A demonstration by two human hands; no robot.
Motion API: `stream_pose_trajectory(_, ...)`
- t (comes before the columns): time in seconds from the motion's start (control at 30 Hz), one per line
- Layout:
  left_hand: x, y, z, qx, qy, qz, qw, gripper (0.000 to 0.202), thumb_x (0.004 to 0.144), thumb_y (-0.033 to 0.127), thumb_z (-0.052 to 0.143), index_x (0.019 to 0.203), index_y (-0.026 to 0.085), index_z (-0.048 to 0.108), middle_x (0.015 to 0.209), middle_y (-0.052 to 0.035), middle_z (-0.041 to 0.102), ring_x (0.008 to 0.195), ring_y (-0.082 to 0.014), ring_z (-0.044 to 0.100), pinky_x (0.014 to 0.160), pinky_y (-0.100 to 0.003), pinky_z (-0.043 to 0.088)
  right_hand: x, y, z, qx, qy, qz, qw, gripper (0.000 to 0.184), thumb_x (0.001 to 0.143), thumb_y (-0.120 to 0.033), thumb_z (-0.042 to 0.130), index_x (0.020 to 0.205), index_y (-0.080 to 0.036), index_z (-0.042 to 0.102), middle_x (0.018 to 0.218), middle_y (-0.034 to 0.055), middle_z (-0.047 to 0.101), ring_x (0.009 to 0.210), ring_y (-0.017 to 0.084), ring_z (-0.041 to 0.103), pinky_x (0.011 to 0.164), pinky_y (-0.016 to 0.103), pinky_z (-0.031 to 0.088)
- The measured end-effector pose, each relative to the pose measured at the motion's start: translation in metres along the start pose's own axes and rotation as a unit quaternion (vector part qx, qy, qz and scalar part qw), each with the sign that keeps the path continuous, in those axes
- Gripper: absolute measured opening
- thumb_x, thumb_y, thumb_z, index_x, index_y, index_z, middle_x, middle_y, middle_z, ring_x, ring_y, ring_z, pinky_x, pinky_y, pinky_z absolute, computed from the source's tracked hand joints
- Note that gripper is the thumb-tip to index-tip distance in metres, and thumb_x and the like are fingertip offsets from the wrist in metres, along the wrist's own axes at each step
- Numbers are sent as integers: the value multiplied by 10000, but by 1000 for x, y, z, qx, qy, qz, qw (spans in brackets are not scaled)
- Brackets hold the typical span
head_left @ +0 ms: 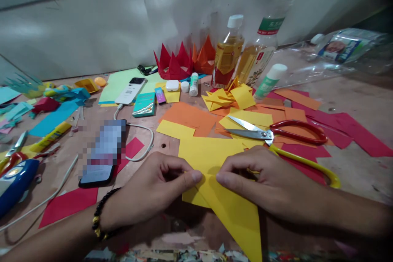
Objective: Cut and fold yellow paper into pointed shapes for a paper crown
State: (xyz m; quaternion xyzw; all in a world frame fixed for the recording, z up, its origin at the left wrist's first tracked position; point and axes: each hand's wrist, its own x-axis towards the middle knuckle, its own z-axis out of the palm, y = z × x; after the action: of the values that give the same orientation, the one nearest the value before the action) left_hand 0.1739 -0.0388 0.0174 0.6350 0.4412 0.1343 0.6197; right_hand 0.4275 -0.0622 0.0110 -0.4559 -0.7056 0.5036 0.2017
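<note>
In the head view, the thin yellow paper lies on the worktop, right under and between both hands; it is light and soft and bends easily, so take it by its edges; the left hand and right hand each pinch it with a narrow grip.

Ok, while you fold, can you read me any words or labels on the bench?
Green band on the tall plastic bottle: Chinese characters, too blurred to quote.
Label on the shorter bottle: too blurred.
Green-and-white tube: too blurred.
Crumpled plastic wrapper: too small.
Nothing else is legible.
</note>
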Motion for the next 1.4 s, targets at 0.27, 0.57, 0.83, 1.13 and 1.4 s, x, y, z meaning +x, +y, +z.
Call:
stream_pose_trajectory(0.27, 2, -8, -11, -115, 88, 15, 989, 433, 940, 506, 788, 675, 170, 723, 673, 5, 638, 622, -100, 528, 552, -189, 394, 3, 3, -13, 11, 42, 46, 998, 557, 1025, -663, 564, 730, -199, 652, 729, 7, 548, 679, 153, 458, 573, 289, 356)
stream_pose_trajectory(0.57, 8, -8, -7, 17, 79, 0, 997, 408, 976, 565, 725, 840, 189, 805, 802, -3, 705, 700, -115, 548, 589, -199, 385, 7, 7, -7, -94, 65, -5, 993, 476, 1088, -503, 487, 727, -210, 590, 692, -16, 562, 658, 140, 494, 608, 298, 370)
stream_pose_trajectory(0.83, 6, -5, -6, -21, 53, -33, 998, 393, 965, 557, 722, 876, 176, 760, 851, -8, 727, 740, -127, 594, 635, -202, 441, 8, 12, -6, -117, 59, -18, 991, 526, 1111, -532, 441, 694, -214, 495, 656, -36, 502, 617, 124, 464, 592, 305, 336)
stream_pose_trajectory(1.13, 8, -5, -1, -42, 70, -23, 996, 399, 967, 550, 720, 826, 177, 739, 764, 15, 666, 646, -102, 518, 517, -172, 364, 2, 2, -5, -47, -4, 75, 996, 463, 924, -603, 736, 713, -213, 604, 673, -49, 568, 626, 122, 481, 538, 293, 317)
stream_pose_trajectory(1.4, 3, -5, -5, -131, 56, -91, 986, 338, 912, 493, 794, 814, 183, 704, 749, 29, 644, 642, -94, 524, 564, -172, 395, 5, 4, -5, 58, 19, 80, 995, 390, 990, -526, 675, 774, -209, 601, 767, -38, 557, 693, 124, 497, 581, 265, 378)
